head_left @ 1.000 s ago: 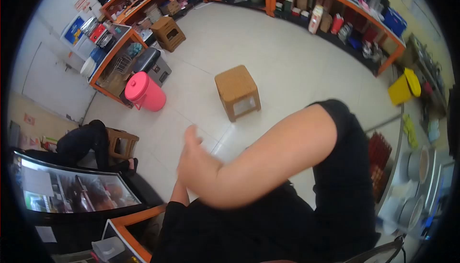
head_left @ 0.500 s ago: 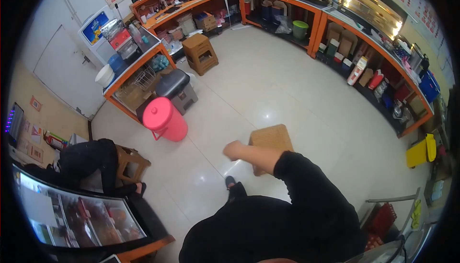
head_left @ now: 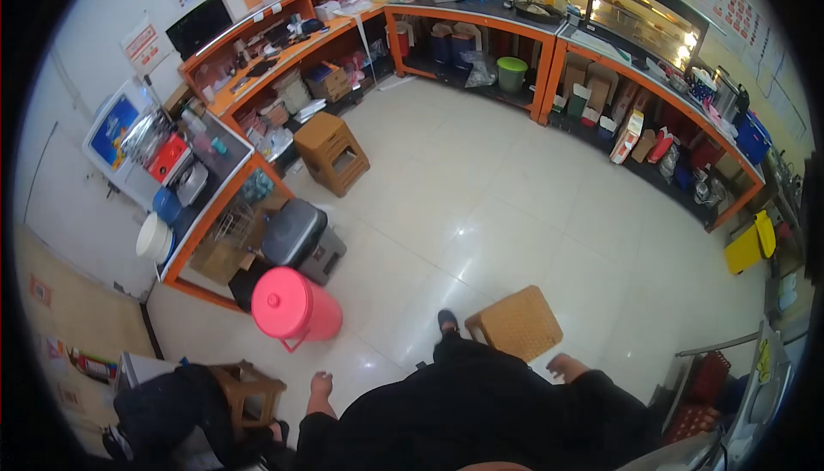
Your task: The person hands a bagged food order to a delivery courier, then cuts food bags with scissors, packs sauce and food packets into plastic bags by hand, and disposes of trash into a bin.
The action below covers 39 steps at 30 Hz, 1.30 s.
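Observation:
My left hand (head_left: 321,384) is low at my left side, below the pink lidded bucket (head_left: 296,304) and apart from it. Its fingers look curled in, and I see nothing in them. My right hand (head_left: 566,368) hangs at my right side just beyond a brown woven-pattern stool (head_left: 518,321). The fingers there are loosely apart and hold nothing. A dark shoe (head_left: 447,321) of mine is on the tiled floor, left of this stool.
A grey bin (head_left: 296,235) stands behind the bucket, and another brown stool (head_left: 330,153) is farther back. A person in dark clothes (head_left: 176,407) bends low by a stool (head_left: 249,389) at lower left. Orange-framed counters (head_left: 549,76) line the room; a yellow bin (head_left: 750,244) is at right.
My right hand has swung back from in front of me to my right side. My left hand has come into view. The near stool and bucket now appear lower in view.

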Motion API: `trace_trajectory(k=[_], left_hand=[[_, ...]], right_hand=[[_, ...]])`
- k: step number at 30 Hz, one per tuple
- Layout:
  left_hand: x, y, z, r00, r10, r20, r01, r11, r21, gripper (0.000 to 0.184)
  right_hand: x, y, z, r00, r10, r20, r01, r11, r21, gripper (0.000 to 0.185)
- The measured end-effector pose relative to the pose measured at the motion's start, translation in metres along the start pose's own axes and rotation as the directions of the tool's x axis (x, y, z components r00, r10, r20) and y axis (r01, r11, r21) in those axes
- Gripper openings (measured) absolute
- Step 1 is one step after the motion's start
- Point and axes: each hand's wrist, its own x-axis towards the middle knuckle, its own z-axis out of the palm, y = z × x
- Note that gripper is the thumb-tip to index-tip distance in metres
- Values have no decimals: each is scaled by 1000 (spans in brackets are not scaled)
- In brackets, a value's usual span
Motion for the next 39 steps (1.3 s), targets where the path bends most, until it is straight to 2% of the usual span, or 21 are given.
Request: trace_trajectory(k=[1,3,4,9,11,13,15,17,20,23,26,29,31,32,33,34,35,36,37,38,39], left_hand=[[34,28,-11,992,-100,-77,82,976,-202,45],[82,84,-35,997,-40,-63,21,961,-276,45],[99,121,-42,998,-9,-57,-9,950,-313,44],[159,227,-38,975,177,135,-146,967,-209,38],[186,265,-39,952,184,243,-148,976,-159,36],[220,295,-52,946,134,295,-105,988,-113,35],[259,312,-65,949,68,308,-41,995,-95,33],[299,327,-77,949,10,315,18,996,-86,31],[365,346,-92,937,-52,344,77,995,-61,29],[442,375,-118,919,-78,387,89,996,-13,28],[527,421,-154,895,-74,441,57,997,52,27],[628,490,-192,869,-37,493,-51,985,164,27],[710,551,-218,820,60,570,-344,846,406,27],[748,586,-231,778,116,618,-504,703,502,27],[793,622,-235,774,122,622,-514,694,504,27],[856,643,-225,841,20,541,-192,945,264,32],[880,694,-232,807,182,562,-332,926,177,31],[904,736,-234,521,555,649,-853,303,425,27],[912,777,-236,646,598,475,-714,692,100,24],[912,814,-232,790,523,320,-433,845,-314,22],[918,843,-224,800,527,288,-435,839,-328,19]], right_hand=[[-12,-1,-1,998,-23,54,8,962,272,38],[-184,-86,-50,869,-470,-154,440,877,-191,34],[-186,-106,-60,893,-414,-176,371,900,-230,35],[-64,-252,-150,931,-326,-162,239,883,-403,35],[74,-339,-198,922,-383,-59,270,744,-612,31],[141,-437,-249,859,-507,-63,290,585,-758,31],[145,-535,-296,714,-671,-200,380,612,-694,32],[168,-629,-335,614,-773,-157,486,527,-697,32],[131,-750,-378,562,-774,-292,675,633,-380,29],[130,-818,-409,524,-793,-311,710,609,-355,30],[178,-824,-423,619,-715,-324,589,696,-411,32],[212,-808,-447,846,-533,24,443,677,-588,40],[211,-786,-456,863,-501,-63,408,765,-498,44],[188,-783,-468,958,-285,-37,274,945,-176,47],[157,-790,-483,995,-74,71,63,987,151,49],[162,-785,-492,993,-34,116,2,965,264,51],[169,-772,-508,987,1,161,-61,929,366,52],[187,-762,-527,977,56,207,-135,910,393,61],[212,-752,-549,962,107,252,-207,886,414,71],[225,-751,-579,962,144,232,-235,867,439,69],[235,-761,-615,968,115,222,-200,889,411,67]])
